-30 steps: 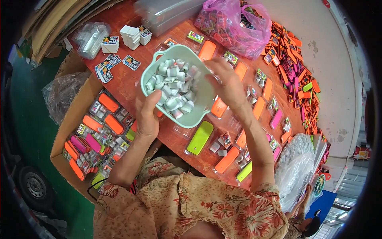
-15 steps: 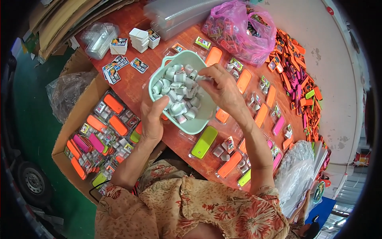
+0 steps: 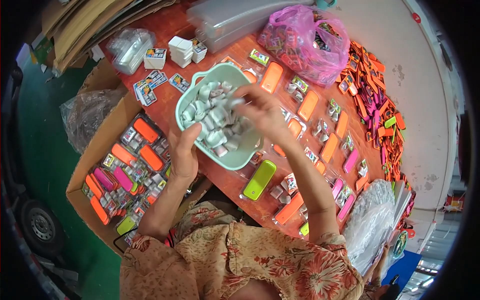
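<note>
My left hand [image 3: 183, 156] grips the near left side of a pale green plastic basket [image 3: 243, 161], its thumb over the rim. The basket is tilted above the table's edge and partly filled with small whitish rolled pieces [image 3: 217, 117], whose exact kind I cannot make out. Over its right side, my right hand [image 3: 266, 116] is closed in a pinch. A small whitish rolled piece [image 3: 239, 102], blurred by motion, shows at its fingertips. Below the basket lies a clear blister tray with a lime-green case [image 3: 260, 180] in it.
Clear blister trays with orange cases [image 3: 272, 77] lie in rows across the red table [image 3: 165, 25]. Card stacks [image 3: 181, 50] and a pink bag [image 3: 305, 45] stand farther back. Loose orange and magenta parts [image 3: 375, 100] heap at the right. A filled carton [image 3: 75, 187] stands left.
The basket has shifted slightly left and toward me with my left hand. My right hand has moved left, farther over the rolled pieces.
</note>
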Action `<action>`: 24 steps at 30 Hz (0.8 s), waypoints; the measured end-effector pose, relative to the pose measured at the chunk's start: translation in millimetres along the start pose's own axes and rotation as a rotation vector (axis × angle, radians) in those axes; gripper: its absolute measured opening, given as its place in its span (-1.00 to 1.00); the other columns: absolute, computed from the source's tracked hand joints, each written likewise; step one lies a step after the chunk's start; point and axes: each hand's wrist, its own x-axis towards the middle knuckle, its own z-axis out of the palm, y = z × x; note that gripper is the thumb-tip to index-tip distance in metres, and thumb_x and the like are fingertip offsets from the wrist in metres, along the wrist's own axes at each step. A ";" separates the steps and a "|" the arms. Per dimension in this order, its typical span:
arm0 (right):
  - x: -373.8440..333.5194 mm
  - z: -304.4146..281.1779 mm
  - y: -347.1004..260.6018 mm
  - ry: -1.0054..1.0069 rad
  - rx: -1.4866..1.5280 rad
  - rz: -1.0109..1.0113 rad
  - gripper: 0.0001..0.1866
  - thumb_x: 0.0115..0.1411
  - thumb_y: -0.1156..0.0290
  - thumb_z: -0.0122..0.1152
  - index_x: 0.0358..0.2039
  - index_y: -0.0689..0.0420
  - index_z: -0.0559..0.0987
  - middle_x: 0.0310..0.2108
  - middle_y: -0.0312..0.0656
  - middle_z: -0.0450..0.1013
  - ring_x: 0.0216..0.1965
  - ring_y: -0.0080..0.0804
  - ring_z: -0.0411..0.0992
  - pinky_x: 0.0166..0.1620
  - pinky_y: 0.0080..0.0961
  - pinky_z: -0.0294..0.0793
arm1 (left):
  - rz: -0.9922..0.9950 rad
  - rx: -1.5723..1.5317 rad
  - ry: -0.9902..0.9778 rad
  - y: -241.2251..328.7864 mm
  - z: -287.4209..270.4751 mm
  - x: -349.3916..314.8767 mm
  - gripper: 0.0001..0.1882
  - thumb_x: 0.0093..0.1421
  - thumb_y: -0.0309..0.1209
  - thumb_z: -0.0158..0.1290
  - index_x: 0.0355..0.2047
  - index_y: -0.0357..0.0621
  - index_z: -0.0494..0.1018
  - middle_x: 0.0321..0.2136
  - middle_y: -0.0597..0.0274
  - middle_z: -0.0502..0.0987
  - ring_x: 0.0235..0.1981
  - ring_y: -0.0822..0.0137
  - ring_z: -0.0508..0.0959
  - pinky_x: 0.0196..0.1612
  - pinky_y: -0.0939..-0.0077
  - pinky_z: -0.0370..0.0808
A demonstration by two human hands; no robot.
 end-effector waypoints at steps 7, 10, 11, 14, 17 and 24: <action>-4.9 -37.9 -16.1 0.049 0.540 0.372 -0.80 -0.05 0.48 0.02 -0.33 0.15 0.41 -0.42 -0.33 0.37 -0.39 -0.52 0.36 -0.39 -0.61 0.34 | 0.048 0.019 0.031 1.1 1.3 3.1 -0.50 -0.02 -0.42 -0.06 -0.03 -0.25 0.18 -0.10 0.17 0.32 -0.07 0.33 0.32 0.00 0.41 0.22; -10.6 -29.7 -14.0 0.045 -0.356 0.197 -0.82 -0.07 0.38 0.12 -0.41 0.13 0.42 -0.48 -0.26 0.37 -0.42 -0.43 0.40 -0.45 -0.46 0.36 | 0.003 0.008 0.002 1.4 7.7 1.0 -0.49 -0.03 -0.43 -0.06 -0.03 -0.26 0.18 -0.10 0.16 0.32 -0.06 0.33 0.31 0.01 0.42 0.21; -12.2 -25.9 -7.7 0.035 -0.778 -0.046 -0.82 -0.08 0.38 0.13 -0.43 0.13 0.43 -0.48 -0.22 0.38 -0.41 -0.40 0.42 -0.45 -0.43 0.38 | 0.061 0.066 -0.006 -0.2 10.2 1.1 -0.48 -0.04 -0.43 -0.06 -0.02 -0.28 0.16 -0.11 0.15 0.32 -0.09 0.36 0.32 -0.01 0.45 0.21; -10.8 7.2 -8.3 -0.004 -1.266 0.075 -0.87 -0.12 0.45 0.10 -0.50 0.19 0.43 -0.46 -0.08 0.36 -0.40 -0.24 0.42 -0.42 -0.34 0.42 | 0.146 0.137 -0.013 1.6 12.5 0.6 -0.45 -0.05 -0.43 -0.06 -0.01 -0.32 0.13 -0.11 0.12 0.30 -0.09 0.38 0.31 -0.02 0.50 0.21; -14.7 10.3 7.4 -0.037 -1.426 0.047 -0.87 -0.14 0.50 0.05 -0.50 0.23 0.41 -0.49 -0.03 0.33 -0.48 -0.16 0.41 -0.46 -0.30 0.43 | 0.170 0.152 0.009 2.2 18.9 -3.7 -0.43 -0.08 -0.46 -0.05 0.00 -0.29 0.13 -0.10 0.09 0.30 -0.05 0.29 0.30 0.03 0.41 0.19; 13.6 -32.2 -4.2 -0.022 -0.536 -0.112 -0.76 -0.12 0.53 0.19 -0.37 0.16 0.44 -0.51 -0.26 0.33 -0.53 -0.51 0.28 -0.46 -0.57 0.28 | 0.165 0.106 0.136 25.2 -25.4 -1.8 -0.49 -0.01 -0.46 -0.11 0.00 -0.27 0.12 -0.08 0.12 0.29 -0.06 0.28 0.32 0.01 0.37 0.23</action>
